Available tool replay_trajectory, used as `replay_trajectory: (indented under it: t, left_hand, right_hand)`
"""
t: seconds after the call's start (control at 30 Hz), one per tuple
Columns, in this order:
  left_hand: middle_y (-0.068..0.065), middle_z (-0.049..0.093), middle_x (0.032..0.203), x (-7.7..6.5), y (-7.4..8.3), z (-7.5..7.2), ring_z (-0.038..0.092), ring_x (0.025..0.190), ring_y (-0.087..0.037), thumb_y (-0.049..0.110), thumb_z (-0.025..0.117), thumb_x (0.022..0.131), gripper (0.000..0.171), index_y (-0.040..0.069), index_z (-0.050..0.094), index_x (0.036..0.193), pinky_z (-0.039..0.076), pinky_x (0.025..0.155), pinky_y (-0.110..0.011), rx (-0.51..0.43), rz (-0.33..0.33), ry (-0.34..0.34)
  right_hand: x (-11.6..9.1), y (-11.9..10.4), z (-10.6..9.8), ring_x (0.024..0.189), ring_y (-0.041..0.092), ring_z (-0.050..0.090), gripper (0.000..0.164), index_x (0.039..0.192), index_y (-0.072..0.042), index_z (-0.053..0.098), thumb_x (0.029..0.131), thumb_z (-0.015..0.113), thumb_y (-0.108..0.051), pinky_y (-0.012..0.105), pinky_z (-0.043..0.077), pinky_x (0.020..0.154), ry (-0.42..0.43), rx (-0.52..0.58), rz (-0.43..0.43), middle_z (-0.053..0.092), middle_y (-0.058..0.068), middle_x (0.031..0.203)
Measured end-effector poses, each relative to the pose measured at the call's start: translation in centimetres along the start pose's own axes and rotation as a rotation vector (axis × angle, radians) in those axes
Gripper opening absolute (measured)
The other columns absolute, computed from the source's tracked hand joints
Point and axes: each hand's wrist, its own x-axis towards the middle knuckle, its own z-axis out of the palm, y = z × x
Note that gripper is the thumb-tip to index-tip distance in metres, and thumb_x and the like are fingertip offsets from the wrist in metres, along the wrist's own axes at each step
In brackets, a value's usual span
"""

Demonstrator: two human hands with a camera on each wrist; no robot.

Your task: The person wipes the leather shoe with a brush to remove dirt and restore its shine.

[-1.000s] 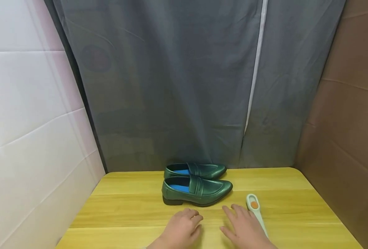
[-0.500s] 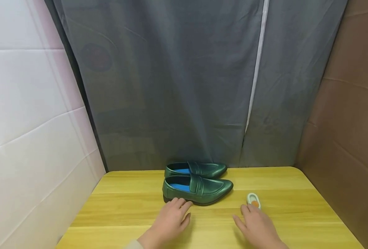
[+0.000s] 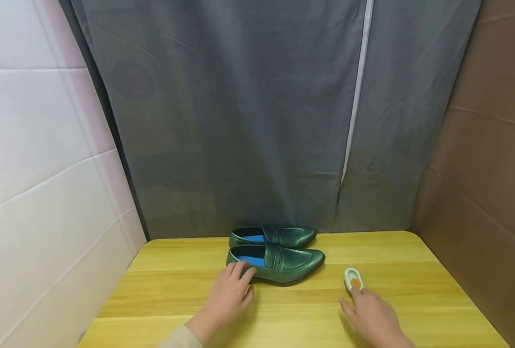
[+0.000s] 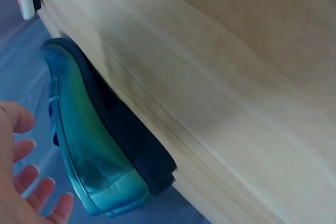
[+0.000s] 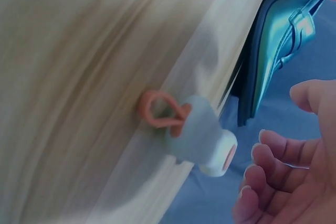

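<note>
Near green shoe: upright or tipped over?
Upright. In the head view, the near green shoe sits sole-down on the table, its blue insole visible through the upward-facing opening.

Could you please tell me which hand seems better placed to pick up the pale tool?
Probably the right hand: it is close to the pale tool, while the left hand is farther away, by the nearer green shoe.
</note>
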Motion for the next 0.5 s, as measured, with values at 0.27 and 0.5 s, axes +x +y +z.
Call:
replay_trajectory:
  t: [0.27,0.5]
  left_hand:
    - [-0.013,0.058,0.132,0.2,-1.8,0.1,0.058,0.116,-0.034,0.027,0.073,0.088,0.041,0.012,0.063,0.126,0.053,0.093,-0.049,0.029,-0.058,0.042]
    - [-0.020,0.047,0.148,0.5,-2.7,0.1,0.054,0.127,-0.040,0.034,0.071,0.092,0.051,0.012,0.057,0.136,0.048,0.105,-0.053,0.034,-0.098,-0.016]
  right_hand:
    - [0.2,1.6,0.0,0.061,0.017,0.048,0.040,0.093,-0.005,0.063,0.098,0.061,-0.044,0.035,0.040,0.052,-0.040,0.020,0.083,0.052,0.002,0.070]
    - [0.4,3.0,-0.1,0.086,0.031,0.067,0.058,0.117,0.005,0.066,0.097,0.059,-0.049,0.051,0.055,0.070,-0.065,-0.018,0.117,0.069,0.015,0.097]
